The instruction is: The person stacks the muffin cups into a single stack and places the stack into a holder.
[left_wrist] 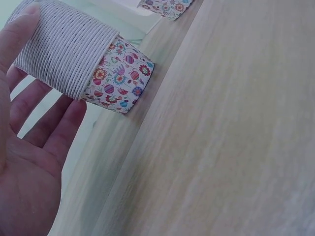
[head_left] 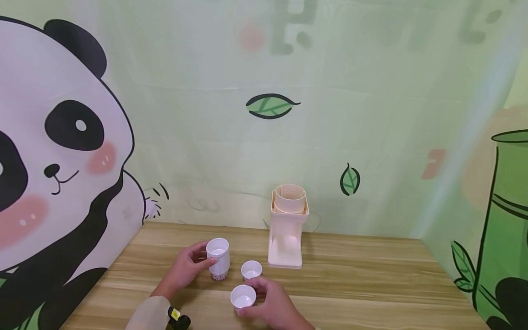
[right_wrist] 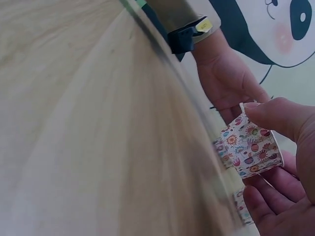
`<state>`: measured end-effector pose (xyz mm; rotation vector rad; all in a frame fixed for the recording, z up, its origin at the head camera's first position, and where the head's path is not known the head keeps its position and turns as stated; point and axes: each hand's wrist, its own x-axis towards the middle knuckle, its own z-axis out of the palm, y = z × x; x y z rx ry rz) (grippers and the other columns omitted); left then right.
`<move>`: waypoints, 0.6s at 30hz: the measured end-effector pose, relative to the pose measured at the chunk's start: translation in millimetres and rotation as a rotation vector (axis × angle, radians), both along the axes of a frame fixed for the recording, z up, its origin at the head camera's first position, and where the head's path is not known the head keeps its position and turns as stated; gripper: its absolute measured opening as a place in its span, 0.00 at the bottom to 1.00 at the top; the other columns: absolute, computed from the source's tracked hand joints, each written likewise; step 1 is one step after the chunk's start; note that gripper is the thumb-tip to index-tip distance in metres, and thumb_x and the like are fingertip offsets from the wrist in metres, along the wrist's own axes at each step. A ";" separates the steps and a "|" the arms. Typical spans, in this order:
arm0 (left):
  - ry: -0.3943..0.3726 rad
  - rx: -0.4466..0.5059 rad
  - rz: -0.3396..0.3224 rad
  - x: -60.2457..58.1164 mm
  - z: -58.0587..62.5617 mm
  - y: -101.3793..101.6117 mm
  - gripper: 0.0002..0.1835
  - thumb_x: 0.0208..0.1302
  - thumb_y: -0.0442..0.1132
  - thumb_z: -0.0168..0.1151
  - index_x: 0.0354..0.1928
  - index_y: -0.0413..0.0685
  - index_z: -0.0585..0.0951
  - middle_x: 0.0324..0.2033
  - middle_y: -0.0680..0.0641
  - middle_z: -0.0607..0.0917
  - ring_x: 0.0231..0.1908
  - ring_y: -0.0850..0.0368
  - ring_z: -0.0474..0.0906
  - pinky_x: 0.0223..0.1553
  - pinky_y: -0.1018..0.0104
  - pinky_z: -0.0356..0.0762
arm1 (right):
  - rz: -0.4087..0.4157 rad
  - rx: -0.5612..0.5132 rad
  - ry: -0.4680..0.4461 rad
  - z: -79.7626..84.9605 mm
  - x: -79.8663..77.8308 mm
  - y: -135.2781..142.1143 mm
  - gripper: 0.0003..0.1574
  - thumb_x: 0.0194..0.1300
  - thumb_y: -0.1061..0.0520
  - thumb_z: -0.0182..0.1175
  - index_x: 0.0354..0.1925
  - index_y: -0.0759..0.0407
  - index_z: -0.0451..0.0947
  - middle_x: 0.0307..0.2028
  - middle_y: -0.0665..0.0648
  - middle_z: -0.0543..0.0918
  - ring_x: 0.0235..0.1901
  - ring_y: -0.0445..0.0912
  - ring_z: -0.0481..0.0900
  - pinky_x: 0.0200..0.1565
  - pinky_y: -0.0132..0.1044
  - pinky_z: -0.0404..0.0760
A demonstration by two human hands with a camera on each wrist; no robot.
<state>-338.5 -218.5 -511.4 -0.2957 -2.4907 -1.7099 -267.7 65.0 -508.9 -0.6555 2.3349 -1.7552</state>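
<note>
My left hand [head_left: 187,268] grips a stack of nested paper cups [head_left: 218,262] by its side, the thumb across the front. In the left wrist view the stack's many white rims [left_wrist: 66,49] show, with a colourful flower-and-bird print [left_wrist: 120,78] on the lowest cup. My right hand [head_left: 274,305] holds a single paper cup [head_left: 243,298] of the same print between thumb and fingers, mouth up in the head view. Just behind it another paper cup [head_left: 251,269] stands upright on the wooden table, close to the right fingertips.
A pale pink stand [head_left: 284,250] with a round pink sleeve [head_left: 290,204] at its top stands at the back of the wooden table [head_left: 371,275]. Behind the table hangs a green backdrop [head_left: 198,137] printed with a panda and leaves.
</note>
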 end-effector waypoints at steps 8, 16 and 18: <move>-0.001 0.011 -0.009 2.7 4.1 -0.2 0.29 0.63 0.41 0.74 0.65 0.44 0.79 0.53 0.39 0.87 0.53 0.47 0.85 0.54 0.64 0.83 | -0.009 -0.027 0.050 17.7 -3.5 -5.1 0.33 0.50 0.60 0.81 0.54 0.62 0.81 0.47 0.57 0.88 0.41 0.41 0.84 0.46 0.28 0.82; 0.015 0.027 -0.036 2.3 2.6 -1.7 0.29 0.63 0.40 0.73 0.65 0.42 0.78 0.54 0.37 0.87 0.53 0.46 0.85 0.52 0.69 0.82 | -0.027 -0.078 0.034 35.3 -14.2 -14.4 0.32 0.50 0.61 0.81 0.54 0.64 0.81 0.45 0.60 0.88 0.38 0.42 0.85 0.42 0.28 0.84; 0.018 0.029 -0.041 2.4 2.6 -1.4 0.29 0.63 0.40 0.73 0.65 0.42 0.78 0.54 0.37 0.87 0.53 0.46 0.85 0.52 0.70 0.81 | -0.031 -0.080 0.036 40.4 -16.6 -16.4 0.33 0.50 0.60 0.81 0.54 0.63 0.82 0.44 0.59 0.88 0.38 0.43 0.86 0.42 0.29 0.85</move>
